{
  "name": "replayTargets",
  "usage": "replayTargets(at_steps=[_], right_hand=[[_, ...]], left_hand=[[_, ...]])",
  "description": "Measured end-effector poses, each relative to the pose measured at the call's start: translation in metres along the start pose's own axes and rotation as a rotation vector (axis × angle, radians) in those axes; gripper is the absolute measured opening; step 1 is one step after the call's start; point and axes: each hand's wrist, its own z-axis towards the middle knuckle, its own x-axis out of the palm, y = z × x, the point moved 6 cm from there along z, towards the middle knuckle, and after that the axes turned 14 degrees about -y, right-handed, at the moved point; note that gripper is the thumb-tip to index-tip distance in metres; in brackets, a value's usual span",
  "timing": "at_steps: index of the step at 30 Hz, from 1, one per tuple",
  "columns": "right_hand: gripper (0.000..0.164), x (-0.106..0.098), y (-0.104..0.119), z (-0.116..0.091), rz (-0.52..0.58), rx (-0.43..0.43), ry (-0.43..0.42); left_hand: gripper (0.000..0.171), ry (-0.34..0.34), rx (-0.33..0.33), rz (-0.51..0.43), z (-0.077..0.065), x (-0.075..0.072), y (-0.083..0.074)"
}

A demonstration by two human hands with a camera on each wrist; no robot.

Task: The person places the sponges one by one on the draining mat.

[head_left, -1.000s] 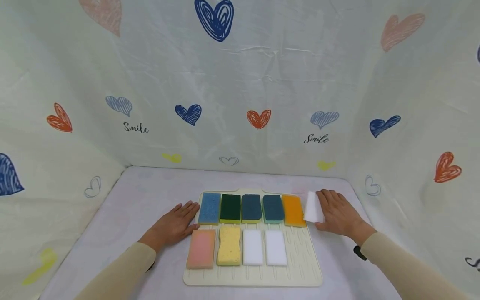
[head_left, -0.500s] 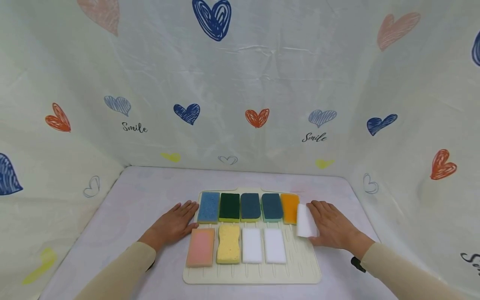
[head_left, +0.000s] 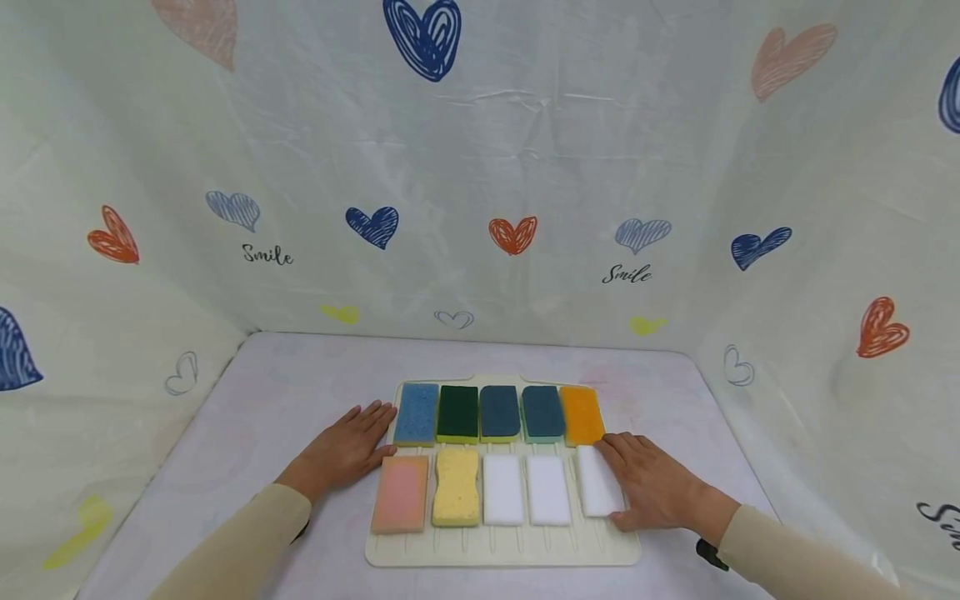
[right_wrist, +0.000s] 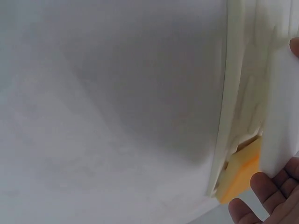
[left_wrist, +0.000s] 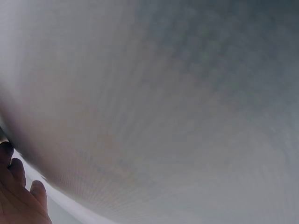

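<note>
My right hand (head_left: 651,482) grips a white sponge (head_left: 597,482) by its two ends, thumb at the near end and fingers at the far end. The white sponge (right_wrist: 279,107) is at the front right of a cream ribbed tray (head_left: 517,550), beside two other white sponges (head_left: 548,490). In the right wrist view an orange sponge (right_wrist: 240,172) shows past its far end. My left hand (head_left: 343,446) lies flat with straight fingers at the tray's left edge, near a blue sponge (head_left: 416,414). Only a few left fingertips (left_wrist: 38,190) appear in the left wrist view.
The tray's back row also holds a dark green sponge (head_left: 458,413) and two dark blue ones (head_left: 500,412). In front are a pink sponge (head_left: 400,494) and a yellow notched one (head_left: 456,487). A heart-printed curtain (head_left: 525,167) surrounds the pale table (head_left: 315,367).
My right hand has carried the white sponge from beside the orange one, toward me and to the left, onto the front right of the tray. The left hand has stayed in place.
</note>
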Motion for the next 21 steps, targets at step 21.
replayTargets(at_steps=[21], right_hand=[[0.101, 0.013, 0.008, 0.002, 0.044, -0.016, 0.095]], left_hand=[[0.073, 0.015, -0.012, -0.017, 0.000, 0.001, 0.001]])
